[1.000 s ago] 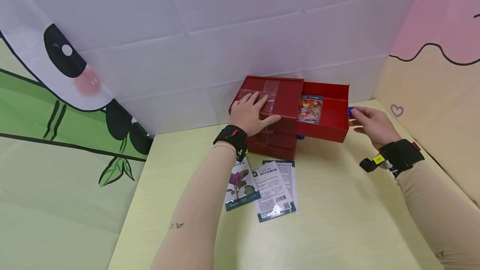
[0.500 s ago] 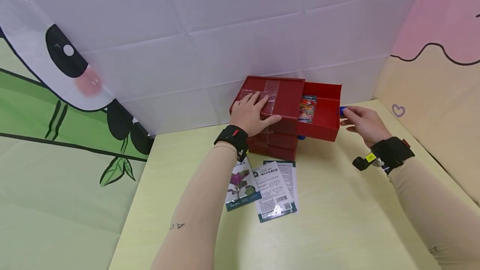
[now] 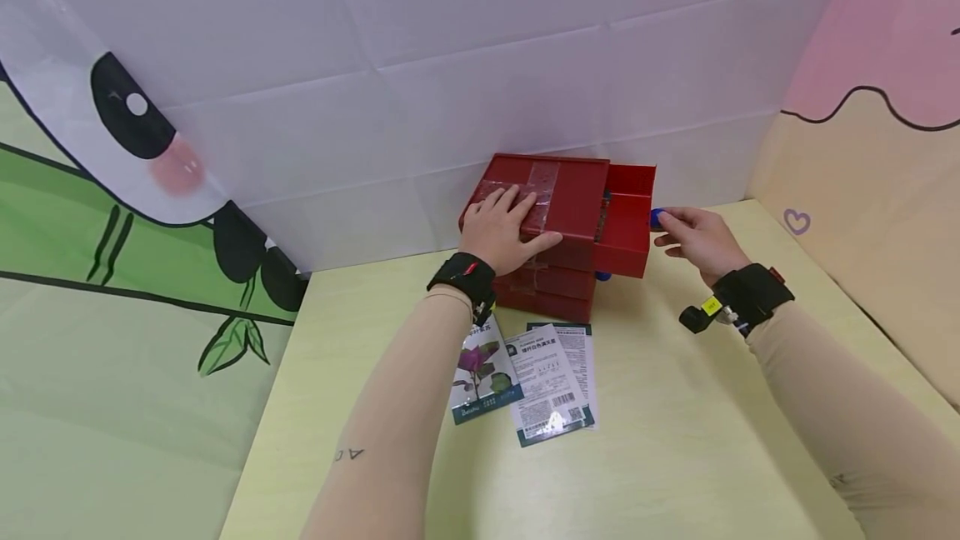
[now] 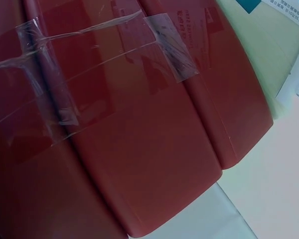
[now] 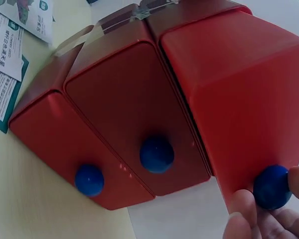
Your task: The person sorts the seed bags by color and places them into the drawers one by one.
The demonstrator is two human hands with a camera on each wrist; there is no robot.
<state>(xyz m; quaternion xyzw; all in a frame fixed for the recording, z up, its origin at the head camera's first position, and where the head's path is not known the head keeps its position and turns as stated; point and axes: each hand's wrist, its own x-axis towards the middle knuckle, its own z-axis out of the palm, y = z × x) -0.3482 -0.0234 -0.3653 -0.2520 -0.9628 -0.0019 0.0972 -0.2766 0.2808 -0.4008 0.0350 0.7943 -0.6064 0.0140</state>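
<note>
Three smooth red plastic tiers, boxy with rounded edges, make up a stacked drawer unit (image 3: 547,304) on the pale, faintly grained table (image 3: 675,457), against a creased white wall sheet (image 3: 450,132). Glossy clear tape (image 3: 543,183), wrinkled in places, crosses its top and binds the tiers. The left hand (image 3: 501,230) rests flat on the lid, fingers spread, thumb reaching toward the right edge. The top drawer (image 3: 628,227) stands partway out to the right, a patterned strip just showing inside. At its right end, the right hand (image 3: 701,238) pinches a round blue knob (image 5: 272,187) between thumb and fingers. Two matching knobs (image 5: 157,154) sit on the lower tiers, whose drawers are in. Three flat, shiny printed packets (image 3: 549,386) lie overlapping on the near side: one pictures a purple flower, two show mostly text.
</note>
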